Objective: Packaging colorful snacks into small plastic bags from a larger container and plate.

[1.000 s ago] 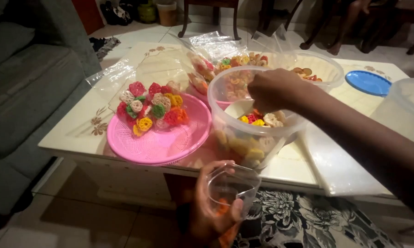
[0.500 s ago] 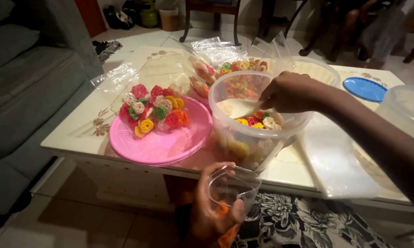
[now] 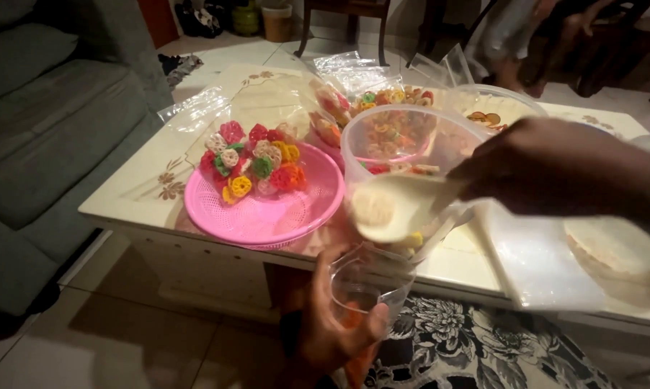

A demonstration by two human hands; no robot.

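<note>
On the table's left, pink basket (image 3: 267,216) of coloured snacks | below the edge, your left hand (image 3: 332,324) grips the clear bag (image 3: 368,284), mouth up | cream scoop (image 3: 393,207) above it, bowl left, handle running right into your closed right hand (image 3: 548,169)

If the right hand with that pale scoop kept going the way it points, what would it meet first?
The right hand points its pale scoop down and leftward. First in line is probably the open clear bag held by the left hand just below, though depth is hard to judge.
</note>
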